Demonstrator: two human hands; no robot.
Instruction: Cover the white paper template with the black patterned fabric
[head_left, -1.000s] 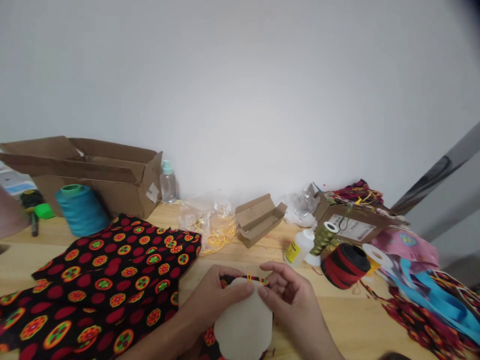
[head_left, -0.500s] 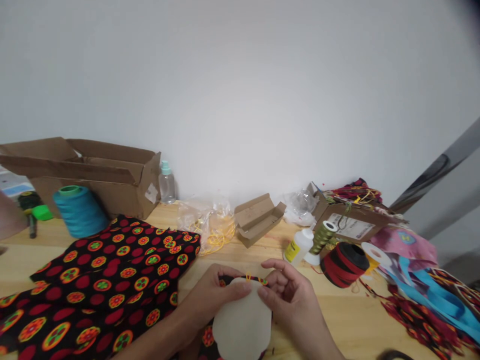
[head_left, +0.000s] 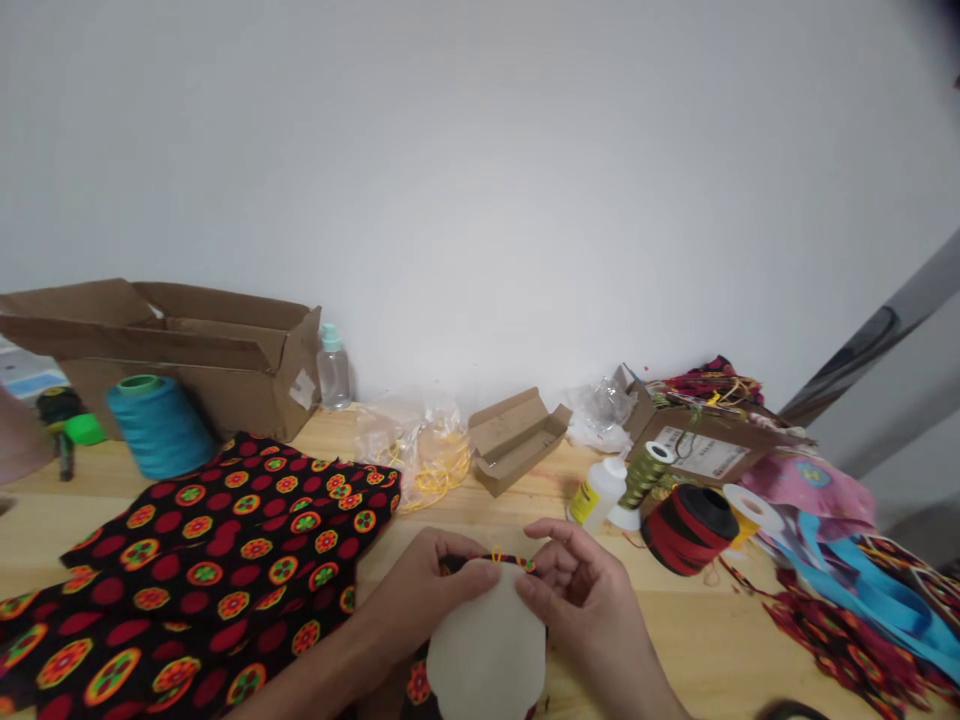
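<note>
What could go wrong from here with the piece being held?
The pale scalloped piece might slide against the patterned cloth behind it, as the left hand grips it near its top edge. The small yellow loop sticks up past that edge, so it could get pulled askew. The white bottle stands just beyond the right hand and might be knocked.

A person's left hand and right hand were pictured bare. Slender fingers were seen on the right, and a tapering thumb was shown on the left. The left forearm and right forearm were likewise uncovered, both cropped by the lower edge; nail detail was lost to blur.
</note>
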